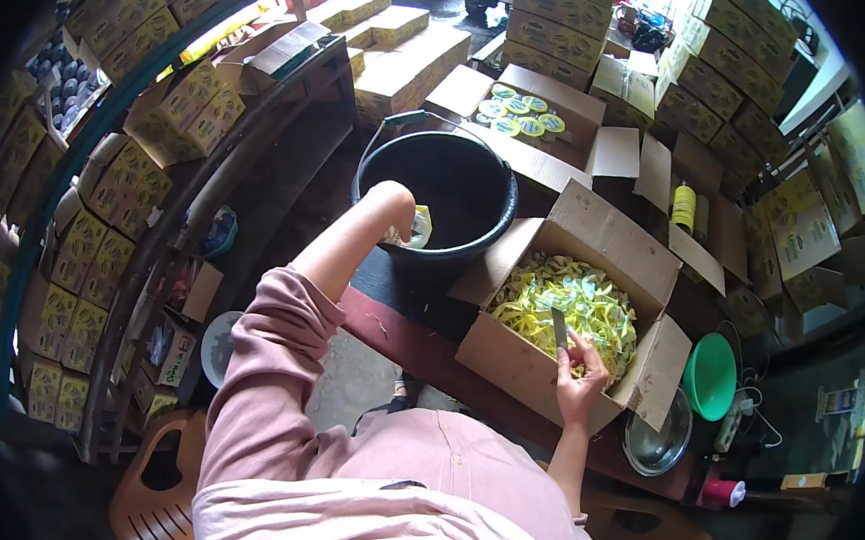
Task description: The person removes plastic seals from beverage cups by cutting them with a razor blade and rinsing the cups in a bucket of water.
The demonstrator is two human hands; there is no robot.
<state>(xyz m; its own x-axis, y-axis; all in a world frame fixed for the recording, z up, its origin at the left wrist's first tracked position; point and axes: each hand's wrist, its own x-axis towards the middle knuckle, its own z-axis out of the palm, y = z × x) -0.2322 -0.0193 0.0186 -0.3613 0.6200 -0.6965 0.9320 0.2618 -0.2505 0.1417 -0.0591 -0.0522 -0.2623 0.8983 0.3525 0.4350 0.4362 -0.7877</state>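
Observation:
My left hand (pixel 393 207) is closed around a small clear plastic cup (pixel 420 227) with yellow-green print, at the near rim of a large black bucket (pixel 439 175). What the cup contains, if anything, I cannot make out. My right hand (pixel 584 369) grips a knife (pixel 560 331) with its blade pointing up and away from me. The knife is above an open cardboard box (pixel 611 232) filled with a heap of yellow, green and white label strips (pixel 562 289). The bucket's wire handle leans toward its far left side.
Behind the bucket, an open carton (pixel 556 86) holds several yellow-lidded cups (pixel 519 111). A green bowl (pixel 711 375) and a metal bowl (pixel 659 436) stand right of the strip box. Printed cartons (pixel 690 107) are stacked around, and a shelf (pixel 250 147) runs along the left.

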